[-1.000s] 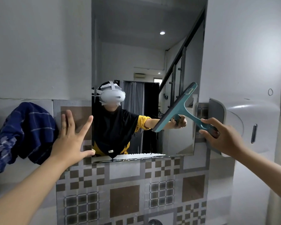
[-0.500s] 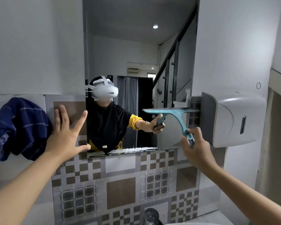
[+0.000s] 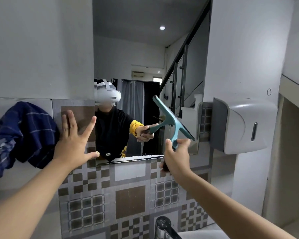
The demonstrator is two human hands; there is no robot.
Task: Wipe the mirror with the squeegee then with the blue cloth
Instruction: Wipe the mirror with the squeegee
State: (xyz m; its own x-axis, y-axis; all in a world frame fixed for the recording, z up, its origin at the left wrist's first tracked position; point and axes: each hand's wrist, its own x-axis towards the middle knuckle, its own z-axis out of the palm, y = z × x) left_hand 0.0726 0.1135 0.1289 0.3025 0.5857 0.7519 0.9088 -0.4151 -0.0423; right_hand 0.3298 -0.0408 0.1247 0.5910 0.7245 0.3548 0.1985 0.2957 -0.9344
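Tiled bathroom wall with a mirror (image 3: 145, 75) set above patterned tiles, a dispenser (image 3: 240, 125) to its right. Right hand (image 3: 177, 156) has its grip closed on the squeegee (image 3: 173, 120) handle, blade tilted against the lower right glass. Left hand (image 3: 75, 142) is spread flat on the wall, holding nothing. Blue cloth (image 3: 22, 133) hangs at the left, untouched. Step 1 in hand; judged next: pull the blade across, keeping it flat on the glass
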